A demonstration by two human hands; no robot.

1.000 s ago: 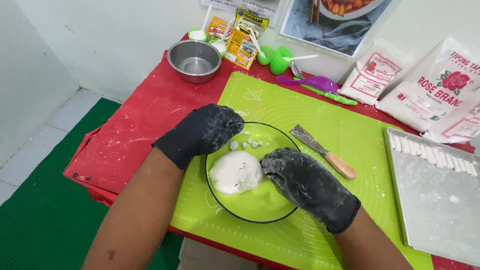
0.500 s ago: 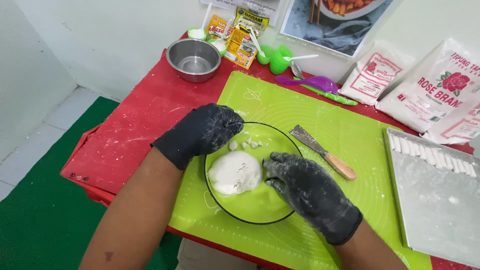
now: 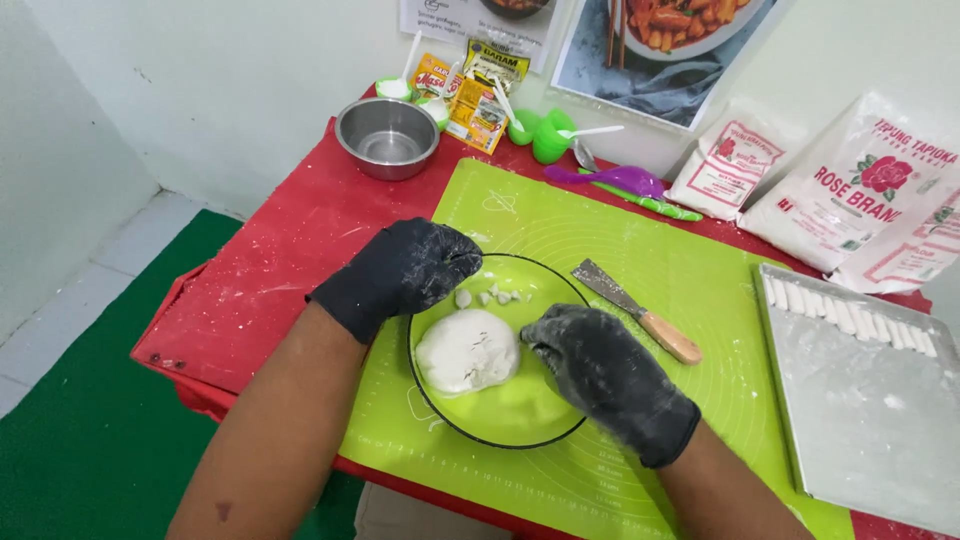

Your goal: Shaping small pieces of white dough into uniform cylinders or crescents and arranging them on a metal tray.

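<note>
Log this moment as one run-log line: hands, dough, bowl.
left hand: on bowl rim | right hand: touching dough ball | glass bowl: on green mat | scraper: beside bowl, untouched

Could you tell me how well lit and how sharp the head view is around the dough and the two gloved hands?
Head view: lighting is soft and even, with only faint shadows beneath the left hand and right hand; the dough and the glass bowl rim are sharp; a dull sheen shows on the steel bowl; the tray stretches slightly toward the frame's edge.
</note>
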